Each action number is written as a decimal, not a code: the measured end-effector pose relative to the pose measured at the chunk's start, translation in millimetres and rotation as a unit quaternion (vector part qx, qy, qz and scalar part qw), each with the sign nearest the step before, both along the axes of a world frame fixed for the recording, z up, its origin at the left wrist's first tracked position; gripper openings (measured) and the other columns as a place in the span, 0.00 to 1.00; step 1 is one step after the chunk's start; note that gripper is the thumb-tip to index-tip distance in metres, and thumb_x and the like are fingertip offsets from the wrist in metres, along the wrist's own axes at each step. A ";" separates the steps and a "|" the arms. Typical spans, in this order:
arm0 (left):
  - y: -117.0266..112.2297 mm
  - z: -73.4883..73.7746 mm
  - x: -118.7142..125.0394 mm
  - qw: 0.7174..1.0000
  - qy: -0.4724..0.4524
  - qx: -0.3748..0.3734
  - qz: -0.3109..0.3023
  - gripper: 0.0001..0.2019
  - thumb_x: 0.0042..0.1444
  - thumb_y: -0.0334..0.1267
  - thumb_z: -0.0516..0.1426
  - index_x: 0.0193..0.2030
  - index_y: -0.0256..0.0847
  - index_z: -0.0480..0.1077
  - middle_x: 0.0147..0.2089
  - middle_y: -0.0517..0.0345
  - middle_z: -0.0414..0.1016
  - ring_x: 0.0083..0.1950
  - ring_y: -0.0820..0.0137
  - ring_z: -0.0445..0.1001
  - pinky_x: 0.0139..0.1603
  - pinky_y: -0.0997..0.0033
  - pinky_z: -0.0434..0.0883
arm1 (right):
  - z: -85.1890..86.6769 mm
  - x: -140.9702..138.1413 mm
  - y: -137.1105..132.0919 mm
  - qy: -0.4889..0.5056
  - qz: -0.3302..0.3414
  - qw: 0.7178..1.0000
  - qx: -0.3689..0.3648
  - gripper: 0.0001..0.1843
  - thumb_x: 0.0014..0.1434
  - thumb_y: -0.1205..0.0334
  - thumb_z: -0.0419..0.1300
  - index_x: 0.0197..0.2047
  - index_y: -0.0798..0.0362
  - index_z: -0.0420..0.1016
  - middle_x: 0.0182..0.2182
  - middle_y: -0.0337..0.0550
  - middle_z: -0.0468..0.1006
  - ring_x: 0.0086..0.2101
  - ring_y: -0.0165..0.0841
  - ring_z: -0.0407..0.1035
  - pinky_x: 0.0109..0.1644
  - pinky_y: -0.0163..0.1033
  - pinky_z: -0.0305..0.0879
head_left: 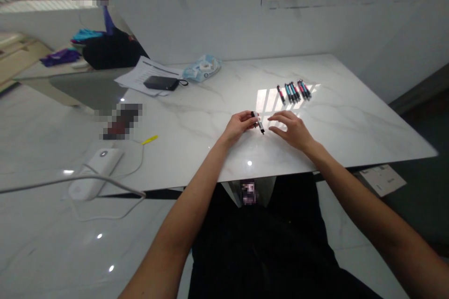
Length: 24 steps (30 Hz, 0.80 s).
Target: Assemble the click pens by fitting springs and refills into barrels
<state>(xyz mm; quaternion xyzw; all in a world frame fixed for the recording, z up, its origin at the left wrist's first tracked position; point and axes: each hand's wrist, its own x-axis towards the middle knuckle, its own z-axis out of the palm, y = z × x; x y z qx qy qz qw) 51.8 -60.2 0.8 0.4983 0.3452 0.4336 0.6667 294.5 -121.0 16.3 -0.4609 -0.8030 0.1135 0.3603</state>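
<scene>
My left hand (240, 124) pinches a dark pen (258, 123) by its upper end, the tip pointing down at the white marble table (196, 121). Just to the right of the pen, my right hand (292, 128) hovers with its fingers spread and holds nothing. Farther back on the table, several pens (293, 91) with red, teal and dark barrels lie side by side in a patch of sunlight.
At the back left lie papers (140, 74) with a black pouch (161, 83) on them, and a crumpled plastic packet (202, 67) beside them. A white device (95, 173) with a cable sits at the near left. A small yellow piece (149, 139) lies near it.
</scene>
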 end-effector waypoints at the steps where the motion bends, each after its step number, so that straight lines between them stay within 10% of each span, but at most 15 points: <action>1: 0.0 0.2 0.3 1.000 -0.002 -0.007 0.001 0.19 0.50 0.43 0.76 0.46 0.37 0.83 0.43 0.50 0.84 0.40 0.71 0.79 0.46 0.70 0.74 | -1.8 11.4 -0.3 -0.013 -0.022 1.000 0.001 0.14 0.71 0.52 0.65 0.57 0.41 0.84 0.52 0.49 0.83 0.55 0.52 0.75 0.66 0.65 0.71; 9: -0.1 1.3 -0.9 1.000 -0.002 -0.013 -0.003 0.18 0.52 0.42 0.76 0.47 0.38 0.84 0.44 0.48 0.85 0.40 0.70 0.79 0.46 0.69 0.75 | -18.6 76.4 -5.7 -0.071 -0.129 0.988 -0.042 0.15 0.70 0.48 0.64 0.52 0.43 0.88 0.51 0.52 0.83 0.54 0.54 0.75 0.64 0.65 0.72; 24: 0.4 1.1 -1.0 1.000 -0.007 -0.023 0.000 0.17 0.52 0.40 0.76 0.47 0.37 0.84 0.43 0.49 0.84 0.41 0.71 0.79 0.46 0.69 0.75 | -19.8 68.0 -10.3 -0.045 -0.106 0.992 -0.058 0.16 0.69 0.49 0.63 0.50 0.48 0.87 0.47 0.52 0.83 0.44 0.47 0.79 0.54 0.57 0.78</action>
